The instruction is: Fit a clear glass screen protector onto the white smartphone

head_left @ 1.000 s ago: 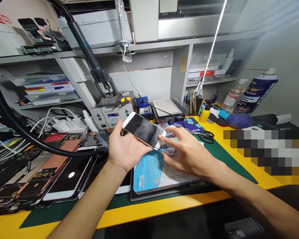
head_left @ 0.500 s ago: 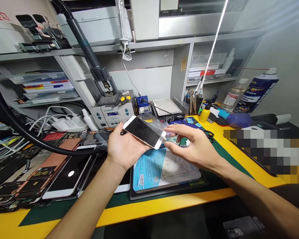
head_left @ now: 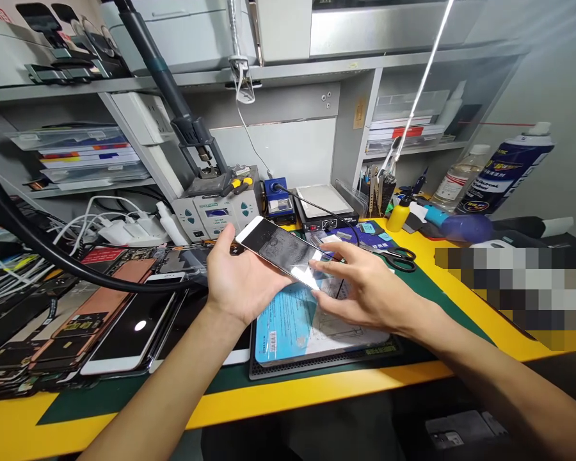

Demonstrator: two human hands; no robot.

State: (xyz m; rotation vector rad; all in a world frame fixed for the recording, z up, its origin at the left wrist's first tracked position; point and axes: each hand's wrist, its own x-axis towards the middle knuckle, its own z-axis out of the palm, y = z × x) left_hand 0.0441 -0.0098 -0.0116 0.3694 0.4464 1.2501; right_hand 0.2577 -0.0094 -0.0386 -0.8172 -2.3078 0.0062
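While your left hand (head_left: pixel 242 282) clasps the phone (head_left: pixel 254 232), your right hand (head_left: pixel 369 291), at 4 o'clock, touches its screen (head_left: pixel 281 248), fingers spread; smudges show, cleaning appears unfinished.

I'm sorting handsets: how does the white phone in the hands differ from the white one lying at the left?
The held phone is tilted off the bench in the left hand, the right hand at its end; the lying phone rests flat, untouched. The held phone's glass looks smudged; the lying phone's is dark with one bright spot. Both are white-framed.
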